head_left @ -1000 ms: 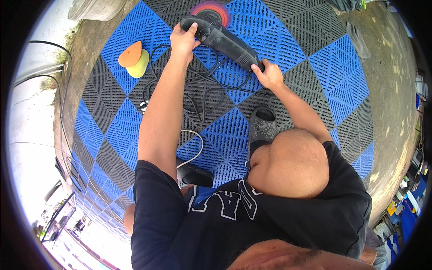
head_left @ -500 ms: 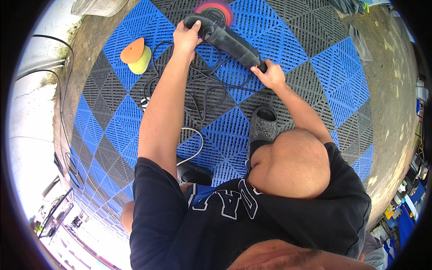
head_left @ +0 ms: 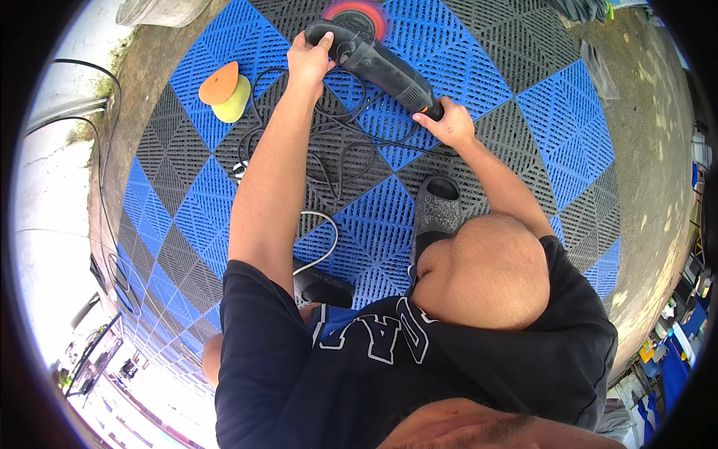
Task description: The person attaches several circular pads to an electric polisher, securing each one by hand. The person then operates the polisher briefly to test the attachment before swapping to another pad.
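Observation:
A black electric polisher (head_left: pixel 378 66) with a red round pad (head_left: pixel 360 13) rests on the blue and grey tiled floor (head_left: pixel 523 90), reaching away from me. My left hand (head_left: pixel 309 61) grips its front handle near the pad. My right hand (head_left: pixel 445 122) holds the rear end of its body. Its black cord (head_left: pixel 340 142) loops over the tiles between my arms. An orange pad (head_left: pixel 218 82) lies on a yellow pad (head_left: pixel 235 102), to the left of my left arm.
My foot in a dark grey clog (head_left: pixel 437 209) stands on the tiles below my right hand; a second dark shoe (head_left: pixel 321 286) shows near my body. A white cable (head_left: pixel 321 232) curves beside it. A grey bucket (head_left: pixel 161 10) stands far left. Bare concrete (head_left: pixel 651 150) borders the tiles.
The polisher and both hands have shifted slightly up and away from me across the tiles. My grips on it are the same.

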Demonstrator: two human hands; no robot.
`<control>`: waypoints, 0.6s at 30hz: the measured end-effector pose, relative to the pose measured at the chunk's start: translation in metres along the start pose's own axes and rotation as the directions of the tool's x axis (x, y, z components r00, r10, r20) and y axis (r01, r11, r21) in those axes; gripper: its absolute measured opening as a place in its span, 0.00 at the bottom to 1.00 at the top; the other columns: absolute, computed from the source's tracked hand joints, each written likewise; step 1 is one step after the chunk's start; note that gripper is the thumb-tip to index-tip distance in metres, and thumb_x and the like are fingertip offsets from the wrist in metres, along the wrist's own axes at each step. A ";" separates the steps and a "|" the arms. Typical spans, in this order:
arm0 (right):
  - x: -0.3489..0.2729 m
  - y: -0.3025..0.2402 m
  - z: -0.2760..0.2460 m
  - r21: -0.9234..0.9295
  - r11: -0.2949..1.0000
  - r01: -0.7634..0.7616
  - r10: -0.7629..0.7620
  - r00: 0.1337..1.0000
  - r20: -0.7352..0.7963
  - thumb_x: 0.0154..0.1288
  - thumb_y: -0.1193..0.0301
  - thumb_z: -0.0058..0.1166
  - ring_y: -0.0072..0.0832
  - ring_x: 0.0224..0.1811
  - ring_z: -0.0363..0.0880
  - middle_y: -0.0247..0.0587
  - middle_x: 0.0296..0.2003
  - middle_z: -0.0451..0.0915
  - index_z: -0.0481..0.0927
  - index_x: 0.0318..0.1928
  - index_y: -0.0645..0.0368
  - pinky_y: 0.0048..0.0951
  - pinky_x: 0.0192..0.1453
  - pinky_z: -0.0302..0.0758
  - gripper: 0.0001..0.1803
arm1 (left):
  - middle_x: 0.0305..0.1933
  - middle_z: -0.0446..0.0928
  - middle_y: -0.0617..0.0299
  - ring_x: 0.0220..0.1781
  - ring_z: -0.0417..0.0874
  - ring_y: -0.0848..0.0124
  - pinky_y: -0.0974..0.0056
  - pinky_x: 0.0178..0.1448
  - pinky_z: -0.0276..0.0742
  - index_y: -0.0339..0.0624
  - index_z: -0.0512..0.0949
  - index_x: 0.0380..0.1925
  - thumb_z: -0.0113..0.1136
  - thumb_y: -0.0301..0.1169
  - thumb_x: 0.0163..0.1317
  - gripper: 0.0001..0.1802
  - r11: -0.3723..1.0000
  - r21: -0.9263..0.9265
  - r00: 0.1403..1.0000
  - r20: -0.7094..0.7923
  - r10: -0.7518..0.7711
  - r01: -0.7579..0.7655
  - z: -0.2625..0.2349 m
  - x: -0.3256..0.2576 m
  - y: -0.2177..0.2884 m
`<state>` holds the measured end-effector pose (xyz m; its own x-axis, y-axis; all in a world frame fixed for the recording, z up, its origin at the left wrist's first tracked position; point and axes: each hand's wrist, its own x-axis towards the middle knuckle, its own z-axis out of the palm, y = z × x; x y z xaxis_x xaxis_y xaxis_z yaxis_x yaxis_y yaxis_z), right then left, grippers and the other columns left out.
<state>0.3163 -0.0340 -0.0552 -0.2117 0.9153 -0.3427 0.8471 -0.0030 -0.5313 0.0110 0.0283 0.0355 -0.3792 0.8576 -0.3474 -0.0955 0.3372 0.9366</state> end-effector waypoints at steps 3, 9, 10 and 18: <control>0.002 0.005 0.006 0.038 0.999 0.016 -0.016 1.000 -0.023 0.63 0.30 0.54 0.56 0.45 0.87 0.60 0.36 0.87 0.83 0.50 0.64 0.52 0.51 0.80 0.44 | 0.50 0.84 0.59 0.48 0.86 0.68 0.60 0.45 0.84 0.41 0.77 0.57 0.65 0.32 0.71 0.17 1.000 0.014 1.000 -0.013 -0.002 0.002 -0.001 0.001 -0.002; 0.006 0.026 0.018 0.124 0.980 0.154 -0.135 0.979 -0.150 0.71 0.34 0.45 0.60 0.41 0.85 0.62 0.31 0.85 0.83 0.48 0.64 0.56 0.47 0.79 0.40 | 0.50 0.84 0.61 0.48 0.86 0.68 0.58 0.52 0.84 0.42 0.76 0.56 0.65 0.34 0.72 0.17 1.000 0.028 1.000 0.000 -0.011 0.011 0.000 0.002 -0.001; 0.007 0.026 0.019 0.126 0.980 0.153 -0.134 0.979 -0.151 0.71 0.34 0.45 0.60 0.41 0.85 0.62 0.31 0.85 0.83 0.48 0.64 0.55 0.47 0.79 0.40 | 0.50 0.84 0.61 0.48 0.86 0.68 0.58 0.52 0.84 0.42 0.76 0.56 0.65 0.34 0.72 0.17 0.999 0.030 1.000 -0.002 -0.016 0.016 0.000 0.002 0.000; 0.003 0.005 0.006 0.058 0.998 0.014 -0.011 0.999 -0.043 0.53 0.27 0.61 0.52 0.42 0.88 0.56 0.32 0.87 0.84 0.48 0.65 0.50 0.49 0.81 0.48 | 0.51 0.84 0.58 0.50 0.86 0.66 0.58 0.51 0.84 0.40 0.77 0.58 0.63 0.38 0.73 0.19 0.998 0.057 1.000 -0.007 0.006 -0.006 -0.001 0.004 0.000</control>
<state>0.3173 -0.0340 -0.0633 -0.2001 0.9318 -0.3029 0.8147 -0.0135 -0.5797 0.0088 0.0318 0.0338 -0.3866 0.8568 -0.3412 -0.0405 0.3538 0.9344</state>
